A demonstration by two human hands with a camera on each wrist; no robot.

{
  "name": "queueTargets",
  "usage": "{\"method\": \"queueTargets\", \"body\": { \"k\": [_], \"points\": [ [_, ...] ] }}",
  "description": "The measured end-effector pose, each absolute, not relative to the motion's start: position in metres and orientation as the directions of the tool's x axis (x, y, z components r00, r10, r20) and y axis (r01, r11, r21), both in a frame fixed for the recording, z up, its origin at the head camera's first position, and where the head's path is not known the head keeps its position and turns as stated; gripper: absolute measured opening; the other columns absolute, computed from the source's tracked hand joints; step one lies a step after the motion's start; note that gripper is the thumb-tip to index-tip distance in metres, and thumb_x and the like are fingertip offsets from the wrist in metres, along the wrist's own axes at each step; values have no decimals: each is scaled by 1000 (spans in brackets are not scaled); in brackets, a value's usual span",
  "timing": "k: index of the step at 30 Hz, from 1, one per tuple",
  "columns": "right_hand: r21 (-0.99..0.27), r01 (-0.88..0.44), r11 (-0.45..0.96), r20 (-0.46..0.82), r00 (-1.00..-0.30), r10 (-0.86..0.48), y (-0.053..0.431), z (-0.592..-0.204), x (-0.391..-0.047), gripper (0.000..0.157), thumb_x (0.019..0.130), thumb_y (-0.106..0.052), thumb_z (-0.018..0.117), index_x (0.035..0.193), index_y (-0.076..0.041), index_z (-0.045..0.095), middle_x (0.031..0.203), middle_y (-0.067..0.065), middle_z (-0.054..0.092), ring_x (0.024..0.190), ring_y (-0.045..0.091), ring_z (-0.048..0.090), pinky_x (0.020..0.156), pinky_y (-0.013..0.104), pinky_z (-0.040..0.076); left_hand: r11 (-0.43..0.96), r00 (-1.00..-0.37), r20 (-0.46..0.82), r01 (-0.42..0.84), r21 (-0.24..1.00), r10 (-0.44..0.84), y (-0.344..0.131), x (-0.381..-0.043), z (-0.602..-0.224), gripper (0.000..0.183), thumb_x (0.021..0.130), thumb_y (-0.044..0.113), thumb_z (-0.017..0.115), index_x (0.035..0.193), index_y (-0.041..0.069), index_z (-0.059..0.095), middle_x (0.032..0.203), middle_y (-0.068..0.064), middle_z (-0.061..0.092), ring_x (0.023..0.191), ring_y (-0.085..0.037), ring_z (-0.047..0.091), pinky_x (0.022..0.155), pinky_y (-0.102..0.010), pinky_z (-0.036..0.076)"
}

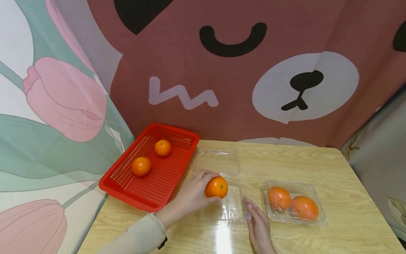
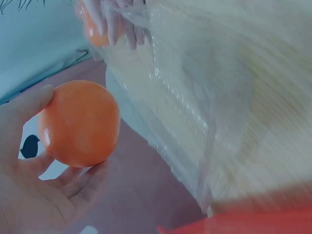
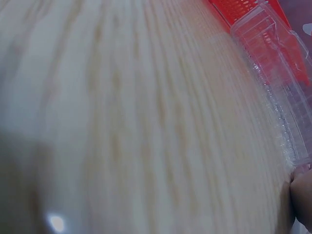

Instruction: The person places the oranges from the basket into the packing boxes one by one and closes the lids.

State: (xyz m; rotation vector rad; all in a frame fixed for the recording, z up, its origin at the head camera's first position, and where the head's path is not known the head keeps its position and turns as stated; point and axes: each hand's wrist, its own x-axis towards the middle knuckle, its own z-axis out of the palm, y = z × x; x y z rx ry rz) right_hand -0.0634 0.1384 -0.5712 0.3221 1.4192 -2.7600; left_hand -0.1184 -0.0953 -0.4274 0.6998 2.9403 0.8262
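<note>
My left hand (image 1: 193, 192) grips an orange (image 1: 217, 187) and holds it over the base of an open clear plastic clamshell box (image 1: 235, 206). In the left wrist view the thumb and fingers curl round the orange (image 2: 80, 124), with the box to its right. The clamshell's lid (image 1: 217, 161) is folded back towards the wall. At the right side of the base is my right hand (image 1: 260, 227), its straight fingers touching the plastic edge. Only a bit of that hand (image 3: 302, 197) shows in the right wrist view, beside the box's end.
A red plastic basket (image 1: 187, 155) at the left holds two oranges (image 1: 163, 147). To the right of my right hand sits a second clear box (image 1: 296, 185) with two oranges inside. All stand on a wood-grain table (image 1: 342, 197), backed by a printed curtain (image 1: 177, 56).
</note>
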Motion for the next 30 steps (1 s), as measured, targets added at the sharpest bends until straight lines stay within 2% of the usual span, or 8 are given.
{"method": "queueTargets", "body": {
  "k": [8,16,22,25,30],
  "points": [
    [-778,108,-619,-195,-978,74,138,-572,-66,25,104,-11,51,121,-15,69,122,-8,67,117,2,57,103,19,39,763,-889,72,428,484,453,-73,-118,-440,70,76,40,85,137,23,55,131,-2,56,108,-24,62,89,-48,50],
    [-794,110,-598,-186,-980,67,139,-572,-66,24,104,-12,50,119,-16,69,122,-9,67,117,1,57,103,18,39,763,-890,11,397,510,456,-58,-127,-457,70,76,40,86,136,19,57,126,-3,57,101,-24,64,83,-43,54],
    [-790,114,-602,-193,-979,69,139,-571,-66,24,104,-13,51,120,-15,69,123,-8,67,118,3,58,102,18,39,778,-869,-48,414,472,492,-47,-138,-466,68,75,42,86,133,19,60,122,-1,59,98,-17,62,82,-40,51],
    [-797,128,-590,-206,-976,67,138,-570,-66,24,104,-14,52,120,-16,69,122,-9,67,119,4,57,103,19,40,778,-858,-61,430,458,510,-42,-143,-469,69,74,43,86,133,19,61,122,0,61,99,-14,61,84,-40,50],
    [-808,152,-570,-234,-970,73,139,-569,-64,22,104,-16,52,117,-19,69,120,-12,66,118,4,57,102,18,41,779,-849,-69,444,443,523,-35,-150,-473,71,75,44,85,136,19,59,129,1,62,111,-17,60,90,-41,48]
  ]
}}
